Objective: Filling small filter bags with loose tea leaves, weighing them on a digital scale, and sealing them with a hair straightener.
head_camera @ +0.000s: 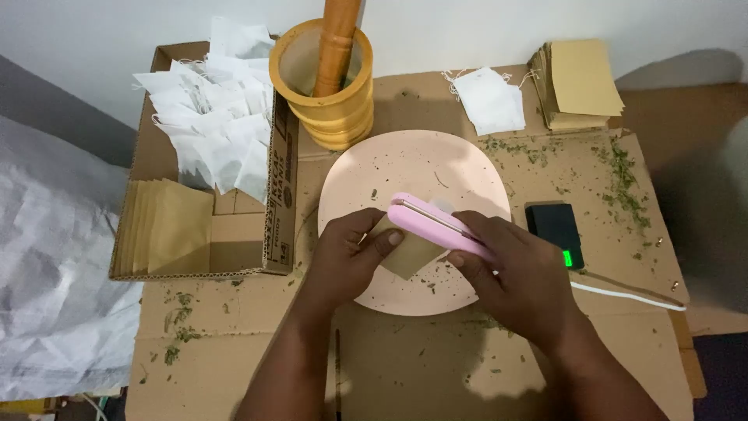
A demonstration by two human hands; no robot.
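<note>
Hands over the pink plate [351,168]: the paper packet [407,255] is pinched by the left hand [347,253] while the pink sealer [436,224], gripped by the right hand [518,277], is pressed onto its edge; sealing appears under way, so steady pressure is judged necessary.

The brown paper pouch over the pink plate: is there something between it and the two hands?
Nothing visible. The left hand pinches the brown paper pouch directly. The right hand presses the pink sealer, which is clamped on the pouch's upper edge, so that hand reaches it through the tool. Both are over the pink plate.
</note>
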